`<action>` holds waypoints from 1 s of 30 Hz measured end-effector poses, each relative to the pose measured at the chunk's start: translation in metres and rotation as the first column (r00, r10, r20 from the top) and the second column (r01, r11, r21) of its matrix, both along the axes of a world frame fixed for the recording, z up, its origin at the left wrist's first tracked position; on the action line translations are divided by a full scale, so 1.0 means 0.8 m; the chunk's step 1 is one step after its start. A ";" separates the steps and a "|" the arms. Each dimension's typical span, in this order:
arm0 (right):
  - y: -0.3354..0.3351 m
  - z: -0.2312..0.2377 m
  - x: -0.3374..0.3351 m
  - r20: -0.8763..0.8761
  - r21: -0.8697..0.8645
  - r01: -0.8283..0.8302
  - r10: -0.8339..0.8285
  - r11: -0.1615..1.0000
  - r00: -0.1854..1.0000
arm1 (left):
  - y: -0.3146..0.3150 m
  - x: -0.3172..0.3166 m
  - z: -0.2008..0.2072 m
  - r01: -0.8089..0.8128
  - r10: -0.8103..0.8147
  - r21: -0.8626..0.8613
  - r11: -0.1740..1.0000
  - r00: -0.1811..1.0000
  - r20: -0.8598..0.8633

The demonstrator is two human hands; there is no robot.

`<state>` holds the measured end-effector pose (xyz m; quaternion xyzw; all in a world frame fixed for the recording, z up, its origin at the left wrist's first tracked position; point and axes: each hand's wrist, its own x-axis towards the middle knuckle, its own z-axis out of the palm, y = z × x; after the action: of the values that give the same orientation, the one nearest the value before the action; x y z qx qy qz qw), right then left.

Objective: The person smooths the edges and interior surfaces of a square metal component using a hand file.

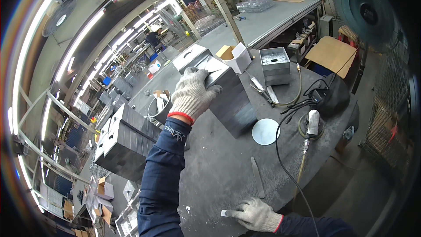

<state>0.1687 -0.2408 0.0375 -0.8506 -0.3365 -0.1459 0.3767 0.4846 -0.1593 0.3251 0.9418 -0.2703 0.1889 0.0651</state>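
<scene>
My left hand (193, 93), in a grey knit glove with a red cuff, grips the near upper edge of a tall stack of grey metal boxes (232, 101). Its fingers curl over the top, and the thumb lies along the side. My right hand (255, 215), gloved alike, is low over the near part of the dark table (206, 166). A small white piece (224, 213) is pinched at its fingertips; its kind is too small to tell. Beyond that hand lies a flat metal strip (258, 177). A pale round disc (265, 131) rests beside the stack.
Another stack of metal boxes (127, 142) stands left, near a round bin (159, 104). An open white carton (237, 58) and square metal boxes (275, 66) stand farther back. A hand-held air tool (312, 123) and black cables (285, 156) occupy the right side. A fan (366, 11) rises beyond.
</scene>
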 end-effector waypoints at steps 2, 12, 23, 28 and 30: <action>0.001 -0.002 0.001 0.025 0.025 -0.012 0.012 1.000 1.000 | 0.000 0.000 -0.007 0.029 -0.027 -0.054 0.998 0.999 0.034; 0.000 0.004 -0.001 -0.011 0.033 -0.011 0.011 0.999 1.000 | 0.002 0.002 -0.032 0.082 -0.036 -0.251 0.965 0.982 0.184; 0.002 0.006 0.002 -0.045 0.003 -0.006 0.006 1.000 0.999 | 0.060 0.007 -0.121 0.351 -0.094 -0.574 0.740 0.899 0.429; -0.010 0.030 0.012 -0.130 0.128 -0.039 0.056 0.991 0.990 | 0.194 0.018 -0.218 -0.399 0.418 -0.669 0.627 0.897 -0.143; -0.016 0.040 0.029 -0.042 0.131 -0.009 0.015 0.991 0.999 | 0.242 0.019 -0.246 -0.659 0.588 -0.241 0.712 0.748 -0.308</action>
<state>0.1917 -0.2535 0.0695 -0.8250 -0.3232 -0.1470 0.4397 0.4998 0.0344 0.1280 0.9663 0.1097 0.1429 0.1841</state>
